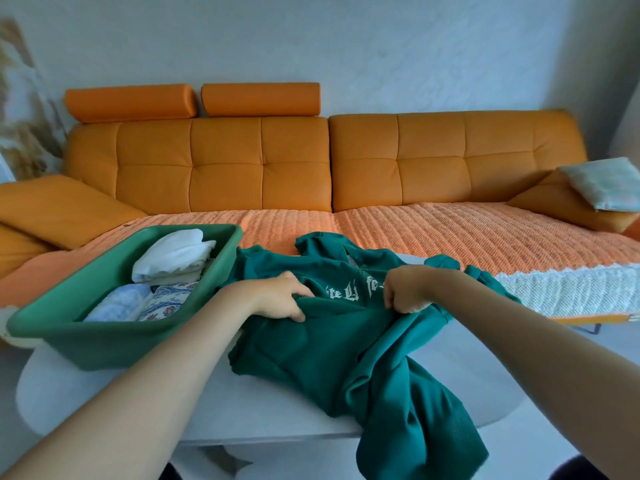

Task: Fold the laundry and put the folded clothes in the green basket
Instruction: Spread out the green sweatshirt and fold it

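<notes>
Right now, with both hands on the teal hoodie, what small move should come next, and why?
Probably draw the hands apart to spread the chest flat. The left hand and right hand both grip the teal hoodie near its lettering, and it lies crumpled on the white table, part hanging over the near edge.

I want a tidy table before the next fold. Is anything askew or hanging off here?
Yes. The green sweatshirt is bunched, not flat, and one part hangs over the near edge of the white table. The green basket seems to jut past the table's left end.
</notes>
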`<move>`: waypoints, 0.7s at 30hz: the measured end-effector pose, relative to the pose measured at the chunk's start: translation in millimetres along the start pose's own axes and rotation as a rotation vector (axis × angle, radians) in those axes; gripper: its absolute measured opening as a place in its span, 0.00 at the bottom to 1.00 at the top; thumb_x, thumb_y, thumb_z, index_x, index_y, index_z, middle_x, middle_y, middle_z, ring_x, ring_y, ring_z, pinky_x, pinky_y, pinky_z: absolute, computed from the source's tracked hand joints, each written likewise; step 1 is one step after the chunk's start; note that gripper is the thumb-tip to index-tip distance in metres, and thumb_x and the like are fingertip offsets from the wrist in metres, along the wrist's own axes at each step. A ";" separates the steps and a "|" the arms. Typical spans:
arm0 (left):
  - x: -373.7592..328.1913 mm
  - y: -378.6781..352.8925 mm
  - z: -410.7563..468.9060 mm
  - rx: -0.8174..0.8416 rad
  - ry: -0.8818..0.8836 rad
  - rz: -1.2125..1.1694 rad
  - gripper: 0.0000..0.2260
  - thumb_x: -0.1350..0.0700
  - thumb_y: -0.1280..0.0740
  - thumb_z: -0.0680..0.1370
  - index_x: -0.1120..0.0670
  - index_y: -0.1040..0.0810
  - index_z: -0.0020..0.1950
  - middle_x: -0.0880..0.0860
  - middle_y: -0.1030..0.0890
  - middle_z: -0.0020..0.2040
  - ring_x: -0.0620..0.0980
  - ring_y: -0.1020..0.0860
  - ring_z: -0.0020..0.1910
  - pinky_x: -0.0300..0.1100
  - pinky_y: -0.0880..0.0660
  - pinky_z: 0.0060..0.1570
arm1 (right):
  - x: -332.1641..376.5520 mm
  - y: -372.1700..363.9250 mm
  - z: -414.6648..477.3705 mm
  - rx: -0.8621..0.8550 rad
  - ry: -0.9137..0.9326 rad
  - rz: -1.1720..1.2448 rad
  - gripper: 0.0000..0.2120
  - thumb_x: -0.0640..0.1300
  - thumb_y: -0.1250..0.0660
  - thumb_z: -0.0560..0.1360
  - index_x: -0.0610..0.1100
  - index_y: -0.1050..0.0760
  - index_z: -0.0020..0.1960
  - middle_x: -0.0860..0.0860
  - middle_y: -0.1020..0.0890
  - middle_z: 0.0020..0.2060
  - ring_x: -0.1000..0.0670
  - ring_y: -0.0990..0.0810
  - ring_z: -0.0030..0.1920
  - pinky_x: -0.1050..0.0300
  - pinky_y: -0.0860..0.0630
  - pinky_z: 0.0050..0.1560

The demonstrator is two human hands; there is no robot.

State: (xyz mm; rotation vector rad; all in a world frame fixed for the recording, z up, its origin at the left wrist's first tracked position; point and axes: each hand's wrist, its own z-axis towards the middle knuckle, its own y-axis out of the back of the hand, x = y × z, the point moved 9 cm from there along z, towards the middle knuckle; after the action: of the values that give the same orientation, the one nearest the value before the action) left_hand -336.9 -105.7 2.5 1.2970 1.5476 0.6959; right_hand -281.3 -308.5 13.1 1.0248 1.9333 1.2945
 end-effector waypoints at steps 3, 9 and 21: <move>-10.6 -2.5 -23.1 0.150 0.147 0.073 0.18 0.37 0.31 0.75 0.44 0.21 0.60 0.49 0.21 0.64 0.50 0.21 0.58 0.48 0.25 0.58 | -1.9 4.3 -4.6 -0.037 -0.056 -0.133 0.14 0.41 0.42 0.74 0.46 0.18 0.51 0.52 0.18 0.44 0.48 0.21 0.45 0.53 0.22 0.41; 19.4 -28.0 -78.1 0.425 0.655 -0.002 0.48 0.21 0.50 0.71 0.61 0.24 0.68 0.62 0.27 0.71 0.60 0.22 0.58 0.48 0.25 0.49 | 8.1 5.1 -5.9 -0.280 0.045 0.061 0.15 0.47 0.36 0.75 0.56 0.23 0.61 0.53 0.23 0.61 0.48 0.24 0.59 0.49 0.25 0.60; -29.2 -88.3 6.2 0.106 0.006 -0.062 0.33 0.32 0.39 0.77 0.39 0.44 0.80 0.44 0.37 0.78 0.50 0.35 0.75 0.47 0.40 0.74 | -27.4 -39.6 -24.4 -0.254 -0.257 0.320 0.09 0.38 0.44 0.71 0.40 0.26 0.39 0.47 0.21 0.37 0.44 0.22 0.41 0.54 0.29 0.34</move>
State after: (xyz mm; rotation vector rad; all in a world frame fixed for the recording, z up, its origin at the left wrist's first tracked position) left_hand -367.5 -158.3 -68.1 1.3195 1.6408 0.5863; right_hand -297.2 -352.5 -13.8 1.3315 1.4132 1.4537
